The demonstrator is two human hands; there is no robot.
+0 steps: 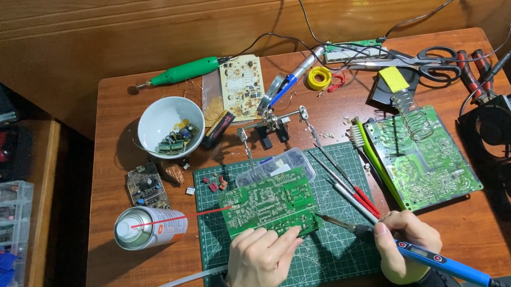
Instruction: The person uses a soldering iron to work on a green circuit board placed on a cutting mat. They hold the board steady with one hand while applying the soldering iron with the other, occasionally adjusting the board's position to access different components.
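Head view: left hand (257,263) pinches the thin, stiff green board (269,206) at its 6 o'clock edge. Right hand (402,243) grips a blue soldering iron (423,253). The board looks light and easy to break.

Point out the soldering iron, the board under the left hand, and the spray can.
soldering iron (434,258), head view, on its blue handle.
board (268,201), head view, middle of its green face.
spray can (158,225), head view, on its side wall.

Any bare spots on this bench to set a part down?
Free: wooden table below the spray can, left of the green cutting mat; front right corner below the large green circuit board. Crowded: the back edge with scissors and white bowl, and the mat's top.
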